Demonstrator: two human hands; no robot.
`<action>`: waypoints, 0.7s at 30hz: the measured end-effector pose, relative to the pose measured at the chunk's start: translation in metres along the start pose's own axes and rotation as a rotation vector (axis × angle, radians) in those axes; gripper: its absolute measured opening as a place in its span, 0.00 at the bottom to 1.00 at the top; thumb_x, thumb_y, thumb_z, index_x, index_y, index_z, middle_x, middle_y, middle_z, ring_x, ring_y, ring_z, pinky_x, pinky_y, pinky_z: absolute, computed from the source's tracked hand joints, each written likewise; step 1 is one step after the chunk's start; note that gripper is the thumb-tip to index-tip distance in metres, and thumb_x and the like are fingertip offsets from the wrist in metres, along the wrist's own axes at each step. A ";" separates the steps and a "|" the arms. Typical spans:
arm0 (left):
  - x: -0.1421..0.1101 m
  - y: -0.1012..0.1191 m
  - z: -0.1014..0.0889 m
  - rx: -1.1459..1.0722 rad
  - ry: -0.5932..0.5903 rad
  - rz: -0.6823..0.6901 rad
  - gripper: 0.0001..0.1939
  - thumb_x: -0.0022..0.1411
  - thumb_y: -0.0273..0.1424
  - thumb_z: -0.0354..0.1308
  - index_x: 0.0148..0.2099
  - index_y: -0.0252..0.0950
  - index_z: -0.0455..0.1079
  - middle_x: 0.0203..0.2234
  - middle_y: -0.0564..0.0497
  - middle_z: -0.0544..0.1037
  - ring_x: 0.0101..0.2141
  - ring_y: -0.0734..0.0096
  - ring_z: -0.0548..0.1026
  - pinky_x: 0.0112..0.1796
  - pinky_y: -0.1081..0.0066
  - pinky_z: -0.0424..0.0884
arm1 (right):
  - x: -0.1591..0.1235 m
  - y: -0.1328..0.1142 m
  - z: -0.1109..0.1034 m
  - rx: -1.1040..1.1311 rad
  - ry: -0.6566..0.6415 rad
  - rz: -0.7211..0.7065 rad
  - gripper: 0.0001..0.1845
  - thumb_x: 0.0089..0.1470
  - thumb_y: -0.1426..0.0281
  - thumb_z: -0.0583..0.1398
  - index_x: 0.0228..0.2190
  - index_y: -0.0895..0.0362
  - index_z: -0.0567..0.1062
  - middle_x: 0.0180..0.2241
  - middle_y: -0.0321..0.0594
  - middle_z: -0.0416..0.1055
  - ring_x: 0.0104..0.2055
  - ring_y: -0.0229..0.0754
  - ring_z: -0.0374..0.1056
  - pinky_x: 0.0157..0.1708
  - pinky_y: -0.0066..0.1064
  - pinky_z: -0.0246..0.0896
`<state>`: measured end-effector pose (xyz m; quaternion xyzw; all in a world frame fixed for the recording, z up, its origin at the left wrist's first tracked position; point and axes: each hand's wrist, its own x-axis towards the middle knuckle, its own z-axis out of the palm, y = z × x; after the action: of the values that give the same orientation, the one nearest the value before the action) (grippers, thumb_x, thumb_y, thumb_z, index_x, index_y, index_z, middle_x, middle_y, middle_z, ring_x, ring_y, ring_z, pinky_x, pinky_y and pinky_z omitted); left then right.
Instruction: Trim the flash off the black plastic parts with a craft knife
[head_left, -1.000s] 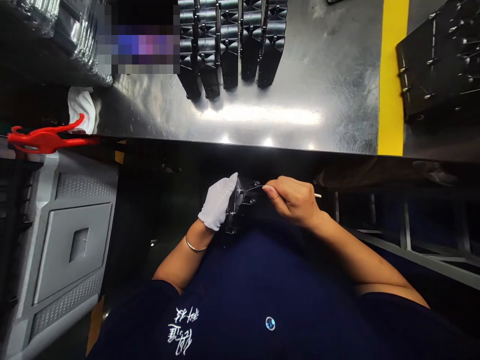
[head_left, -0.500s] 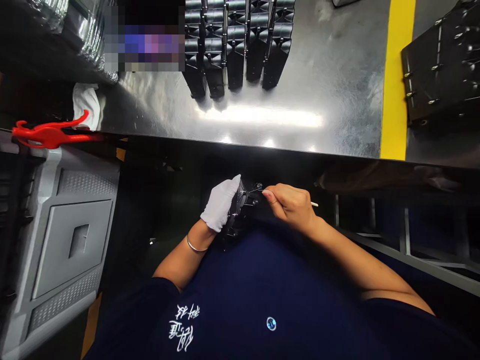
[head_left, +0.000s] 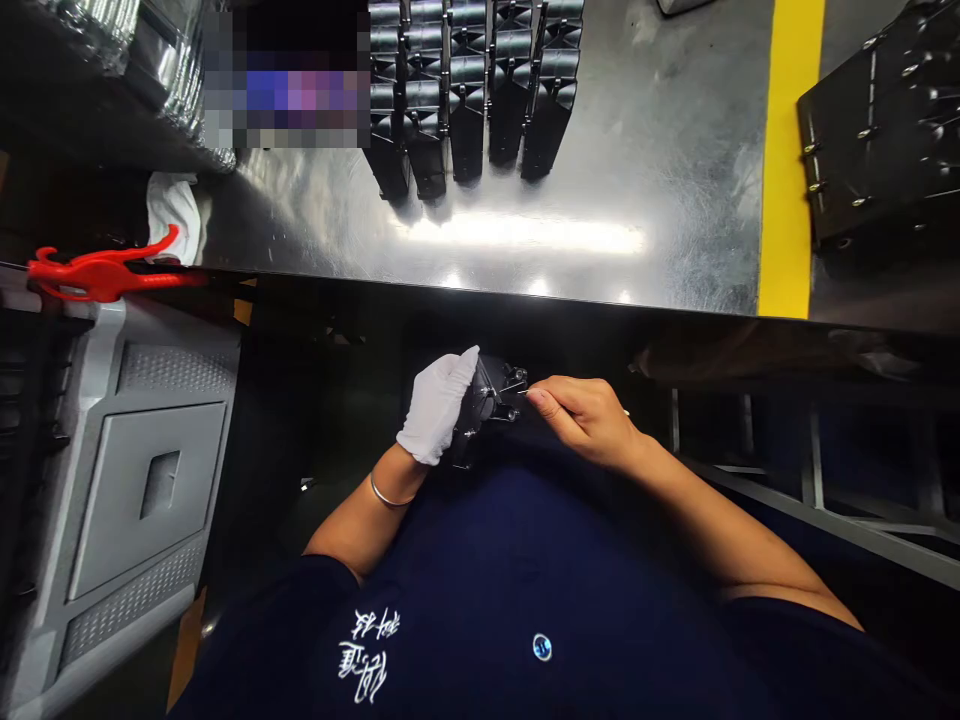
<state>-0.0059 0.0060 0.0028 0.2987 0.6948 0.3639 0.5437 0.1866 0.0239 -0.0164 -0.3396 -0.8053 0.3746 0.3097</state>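
My left hand (head_left: 439, 408), in a white glove, is closed around a glossy black moulded part (head_left: 486, 395) in front of my body, below the bench edge. Round posts stick out from the part's right side. My bare right hand (head_left: 585, 415) pinches a thin stick-like tool (head_left: 522, 391), whose slim tip reaches the part beside the posts. Its pale rear end shows behind the knuckles; my fingers hide the rest. Whether the tip touches the part, I cannot tell.
On the metal bench (head_left: 660, 200) stand rows of black moulded parts (head_left: 465, 110). A yellow stripe (head_left: 784, 200) crosses it, with more black parts (head_left: 870, 150) to the right. Red-handled pliers-like tool (head_left: 97, 275) and a white cloth (head_left: 174, 215) lie left, above a grey crate (head_left: 150, 490).
The black part has turned a little in my left hand, showing more of its face. My right hand has shifted slightly down, and the tool's rear end shows less.
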 end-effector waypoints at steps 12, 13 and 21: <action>-0.002 -0.004 0.009 -0.121 0.082 0.138 0.22 0.52 0.48 0.64 0.23 0.35 0.65 0.18 0.58 0.66 0.22 0.78 0.62 0.27 0.73 0.63 | -0.001 -0.003 -0.021 0.504 -0.323 -0.005 0.25 0.71 0.60 0.50 0.27 0.60 0.73 0.20 0.34 0.66 0.20 0.32 0.59 0.22 0.25 0.54; -0.002 -0.004 0.010 -0.125 0.095 0.159 0.21 0.53 0.47 0.64 0.23 0.35 0.65 0.18 0.58 0.66 0.22 0.78 0.62 0.27 0.73 0.63 | -0.001 -0.002 -0.020 0.465 -0.266 -0.045 0.25 0.70 0.59 0.50 0.29 0.60 0.74 0.21 0.36 0.67 0.21 0.33 0.60 0.22 0.25 0.54; 0.006 -0.006 0.013 -0.185 0.115 0.136 0.23 0.52 0.48 0.64 0.23 0.35 0.64 0.18 0.58 0.65 0.23 0.78 0.61 0.27 0.73 0.62 | 0.006 0.004 -0.007 -0.119 -0.038 -0.245 0.27 0.66 0.59 0.57 0.18 0.57 0.63 0.15 0.32 0.57 0.18 0.34 0.54 0.19 0.28 0.48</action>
<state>0.0056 0.0097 -0.0070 0.2723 0.6662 0.4792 0.5025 0.1899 0.0336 -0.0142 -0.2492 -0.8673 0.2917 0.3170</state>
